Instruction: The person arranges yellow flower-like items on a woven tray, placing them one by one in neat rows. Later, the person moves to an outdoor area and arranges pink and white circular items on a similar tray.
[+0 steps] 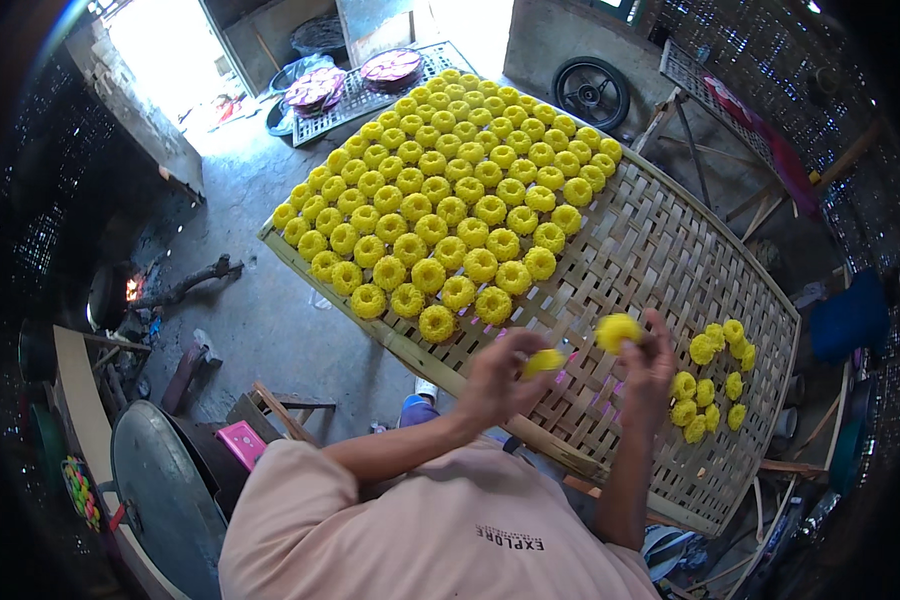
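Observation:
Between the fingers of my left hand point(497, 375) is a yellow ring-shaped cake point(542, 363), tilted on edge and partly covered by the fingers. My right hand point(648, 370) grips another yellow ring-shaped cake point(618, 332), raised above the woven bamboo rack point(660, 250). Rows of the same yellow cakes point(431, 229) cover the rack's far left part, each with a dimple in the middle. To the right of my right hand, a loose cluster of yellow cakes point(705, 392) lies on the weave, some leaning on edge.
A large lidded metal pot point(165, 500) stands at the lower left, with a pink box point(241, 445) beside it. A wood fire point(133, 289) burns on the left floor. Pink trays point(391, 66) rest on another rack behind. A wheel point(590, 92) leans against the back wall.

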Demonstrator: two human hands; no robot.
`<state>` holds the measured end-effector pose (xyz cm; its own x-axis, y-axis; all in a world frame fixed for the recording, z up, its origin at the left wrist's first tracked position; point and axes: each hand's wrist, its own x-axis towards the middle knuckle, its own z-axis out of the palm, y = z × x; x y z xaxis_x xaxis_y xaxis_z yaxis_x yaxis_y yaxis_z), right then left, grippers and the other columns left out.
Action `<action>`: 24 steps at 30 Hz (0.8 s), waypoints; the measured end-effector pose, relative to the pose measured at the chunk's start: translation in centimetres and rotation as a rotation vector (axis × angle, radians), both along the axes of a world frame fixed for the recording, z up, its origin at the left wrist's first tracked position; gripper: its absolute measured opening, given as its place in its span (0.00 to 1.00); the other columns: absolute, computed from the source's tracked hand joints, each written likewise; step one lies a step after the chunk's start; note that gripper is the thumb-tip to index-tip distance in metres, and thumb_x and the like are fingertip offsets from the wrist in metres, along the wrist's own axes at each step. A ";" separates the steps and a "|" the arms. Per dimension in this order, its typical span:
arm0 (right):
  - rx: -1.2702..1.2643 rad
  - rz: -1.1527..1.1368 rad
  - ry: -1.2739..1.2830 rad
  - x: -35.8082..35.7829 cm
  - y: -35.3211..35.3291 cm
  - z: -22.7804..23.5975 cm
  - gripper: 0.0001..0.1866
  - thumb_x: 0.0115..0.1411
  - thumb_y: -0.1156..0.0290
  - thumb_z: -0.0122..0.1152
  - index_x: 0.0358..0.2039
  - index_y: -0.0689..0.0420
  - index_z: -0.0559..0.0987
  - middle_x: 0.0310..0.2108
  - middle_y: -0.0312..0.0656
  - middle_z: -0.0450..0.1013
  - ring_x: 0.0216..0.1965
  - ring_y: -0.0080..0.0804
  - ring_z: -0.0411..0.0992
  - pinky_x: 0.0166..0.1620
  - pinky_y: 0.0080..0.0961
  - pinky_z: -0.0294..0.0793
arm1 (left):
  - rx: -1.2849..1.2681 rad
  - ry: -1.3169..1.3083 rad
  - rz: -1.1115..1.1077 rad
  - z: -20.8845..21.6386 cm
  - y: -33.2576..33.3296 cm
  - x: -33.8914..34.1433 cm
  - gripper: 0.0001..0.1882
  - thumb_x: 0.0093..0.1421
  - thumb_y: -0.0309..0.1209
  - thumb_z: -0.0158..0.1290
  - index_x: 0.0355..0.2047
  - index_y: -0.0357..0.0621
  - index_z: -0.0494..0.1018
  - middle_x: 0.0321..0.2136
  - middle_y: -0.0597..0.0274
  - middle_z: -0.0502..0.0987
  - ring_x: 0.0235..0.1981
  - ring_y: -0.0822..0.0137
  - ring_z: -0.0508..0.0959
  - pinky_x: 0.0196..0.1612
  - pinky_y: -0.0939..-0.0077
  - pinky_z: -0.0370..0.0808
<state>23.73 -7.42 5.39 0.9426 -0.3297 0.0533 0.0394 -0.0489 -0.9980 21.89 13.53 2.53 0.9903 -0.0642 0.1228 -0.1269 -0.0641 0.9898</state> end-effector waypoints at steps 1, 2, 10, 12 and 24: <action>-0.011 0.097 0.066 0.4 2.2 -0.5 0.23 0.59 0.78 0.62 0.56 0.58 0.74 0.40 0.36 0.77 0.39 0.21 0.75 0.39 0.21 0.75 | 0.073 0.009 0.067 0.6 2.7 -0.9 0.19 0.53 0.26 0.66 0.45 0.41 0.75 0.40 0.60 0.80 0.42 0.67 0.81 0.40 0.74 0.78; -0.017 0.195 0.130 0.8 4.4 -1.0 0.22 0.59 0.77 0.63 0.55 0.59 0.73 0.38 0.37 0.77 0.38 0.21 0.75 0.38 0.22 0.76 | 0.150 0.015 0.133 1.3 5.1 -1.7 0.18 0.53 0.25 0.66 0.44 0.43 0.75 0.40 0.63 0.80 0.42 0.70 0.80 0.39 0.76 0.77; -0.365 0.506 0.188 2.0 13.6 -4.8 0.14 0.60 0.69 0.67 0.42 0.63 0.79 0.30 0.41 0.78 0.30 0.30 0.78 0.36 0.27 0.79 | 0.371 -0.075 0.528 1.2 15.2 -3.1 0.19 0.51 0.24 0.67 0.42 0.40 0.74 0.38 0.61 0.79 0.37 0.68 0.80 0.39 0.74 0.78; -0.337 0.538 0.204 1.8 13.6 -3.2 0.14 0.59 0.69 0.67 0.43 0.62 0.80 0.32 0.43 0.78 0.32 0.34 0.79 0.37 0.29 0.79 | 0.345 -0.036 0.586 0.4 15.7 -2.9 0.19 0.50 0.24 0.67 0.41 0.41 0.74 0.38 0.60 0.78 0.38 0.67 0.79 0.39 0.75 0.77; -0.579 0.410 0.002 -0.2 12.1 -3.8 0.19 0.56 0.70 0.68 0.50 0.57 0.81 0.40 0.43 0.74 0.29 0.32 0.73 0.37 0.32 0.75 | 0.841 -0.391 0.222 -1.4 16.1 -2.0 0.17 0.47 0.20 0.62 0.39 0.44 0.77 0.41 0.58 0.77 0.52 0.52 0.75 0.54 0.57 0.73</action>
